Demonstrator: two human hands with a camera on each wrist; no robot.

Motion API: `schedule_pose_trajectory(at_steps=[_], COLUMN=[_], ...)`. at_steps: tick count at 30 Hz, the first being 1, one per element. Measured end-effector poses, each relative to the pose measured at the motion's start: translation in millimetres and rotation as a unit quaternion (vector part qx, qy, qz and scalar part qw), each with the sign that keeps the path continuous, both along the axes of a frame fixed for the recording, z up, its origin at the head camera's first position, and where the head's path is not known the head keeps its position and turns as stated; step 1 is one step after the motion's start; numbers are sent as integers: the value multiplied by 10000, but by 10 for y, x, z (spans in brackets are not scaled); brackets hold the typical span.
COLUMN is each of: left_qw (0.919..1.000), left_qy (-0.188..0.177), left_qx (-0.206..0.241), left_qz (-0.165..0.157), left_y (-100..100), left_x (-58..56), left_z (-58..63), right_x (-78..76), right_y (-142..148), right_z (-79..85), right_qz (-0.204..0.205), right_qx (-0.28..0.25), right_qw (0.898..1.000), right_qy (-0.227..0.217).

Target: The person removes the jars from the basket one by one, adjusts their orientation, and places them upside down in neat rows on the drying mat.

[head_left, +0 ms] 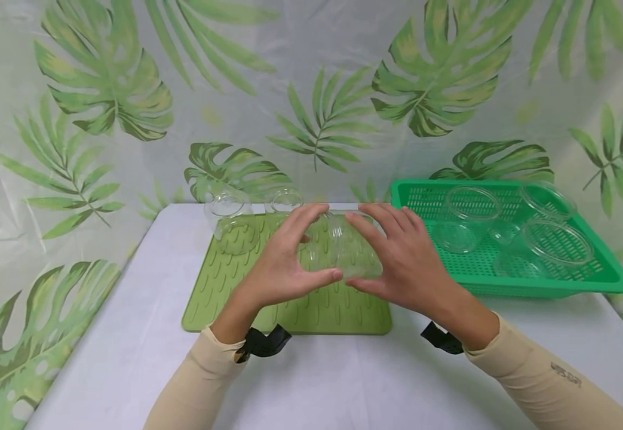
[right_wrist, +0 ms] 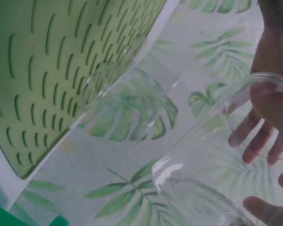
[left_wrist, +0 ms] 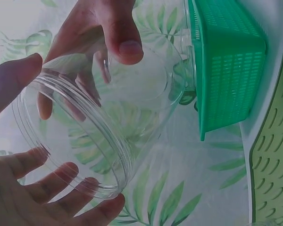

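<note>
A clear tapered jar (head_left: 358, 245) with several rings round its wide mouth (left_wrist: 118, 155) lies on its side in the air between both hands, above a green drying mat (head_left: 311, 310). My left hand (head_left: 281, 263) grips it by the mouth, with the thumb on one side and the fingers curled on the other. At the base end, my right hand (head_left: 405, 257) holds the wall between thumb and fingers. In the right wrist view the jar's rounded lower part (right_wrist: 179, 176) shows plainly, and the hands overlap behind and beside the glass-clear wall.
Two similar clear vessels stand at the mat's back left: one vessel (head_left: 236, 236) further left, another vessel (head_left: 284, 200) beside it. To the right, a green perforated basket (head_left: 505, 286) holds several clear vessels. A leaf-print sheet (head_left: 322, 119) hangs behind the white table (head_left: 311, 382).
</note>
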State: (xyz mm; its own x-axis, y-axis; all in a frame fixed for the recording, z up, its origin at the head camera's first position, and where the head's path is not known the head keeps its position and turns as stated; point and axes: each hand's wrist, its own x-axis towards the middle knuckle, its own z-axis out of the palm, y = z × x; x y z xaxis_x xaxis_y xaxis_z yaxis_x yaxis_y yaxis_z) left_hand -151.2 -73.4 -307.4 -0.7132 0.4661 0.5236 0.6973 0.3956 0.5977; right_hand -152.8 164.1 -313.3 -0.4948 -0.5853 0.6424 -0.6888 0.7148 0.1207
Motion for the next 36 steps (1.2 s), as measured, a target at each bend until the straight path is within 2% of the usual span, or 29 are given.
schedule_pose_trajectory(at_steps=[7,12,20,29,36], left_qw=[9998,9997,9990,9974,9961], left_qy=[117,25,-258,-552,-706], left_qx=[63,106,210,391,476], left_qz=[-120,-205,-298,-241,-232], left_y=[0,-15,-68,-102,-129], left_x=[-3,-10,-37,-38,-29], left_z=[18,22,-17,23,28], right_x=[3,2,-1,-39,-13], right_y=[23,50,76,80,130], right_z=[-19,-28,-44,24,42], right_qz=[235,271,325,534,574], right_qx=[-152,-173,-177,-454,-715], right_qw=[9993,9990,9993,9975,9946], right_qy=[247,297,30,-73,-482])
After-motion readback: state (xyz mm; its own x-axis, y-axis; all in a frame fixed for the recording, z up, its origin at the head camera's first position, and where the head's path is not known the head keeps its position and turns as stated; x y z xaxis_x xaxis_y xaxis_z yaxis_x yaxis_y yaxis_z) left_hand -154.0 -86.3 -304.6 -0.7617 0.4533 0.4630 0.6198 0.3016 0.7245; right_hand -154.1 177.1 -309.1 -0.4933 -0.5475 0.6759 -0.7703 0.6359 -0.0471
